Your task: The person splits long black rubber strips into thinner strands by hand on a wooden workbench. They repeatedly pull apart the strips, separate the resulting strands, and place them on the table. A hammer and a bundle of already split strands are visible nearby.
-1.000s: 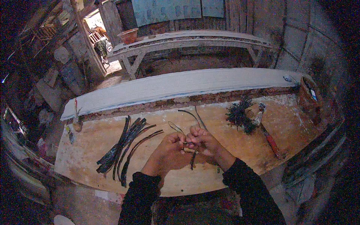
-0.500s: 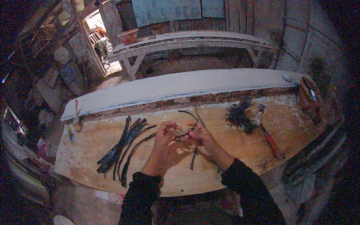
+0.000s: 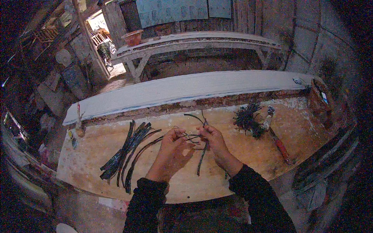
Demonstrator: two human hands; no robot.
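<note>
Over the middle of the wooden board, my left hand [image 3: 173, 149] pinches thin dark strands [image 3: 192, 137] that reach across to my right hand [image 3: 216, 147]. My right hand has its thumb and fingers closed on the strands' other end. Long dark strips stick out above and below my right hand, one lower strip [image 3: 201, 161] lying on the board. Left of my left hand lies a bundle of flat black strips [image 3: 125, 151], with a few curved ones beside it. To the right sit a bushy bunch of short dark strips [image 3: 247, 118] and a red-handled hammer [image 3: 279, 145].
The wooden board [image 3: 89, 155] butts against a raised whitish plank [image 3: 186, 89]. A brown container [image 3: 319, 95] stands at the far right, and a small red-tipped tool [image 3: 79, 120] at the far left. Behind are a long bench [image 3: 202, 39] and a reddish pot [image 3: 133, 38].
My hands have drawn slightly apart, so more of the thin strands shows between them. The bundle, the bushy bunch and the hammer have stayed put.
</note>
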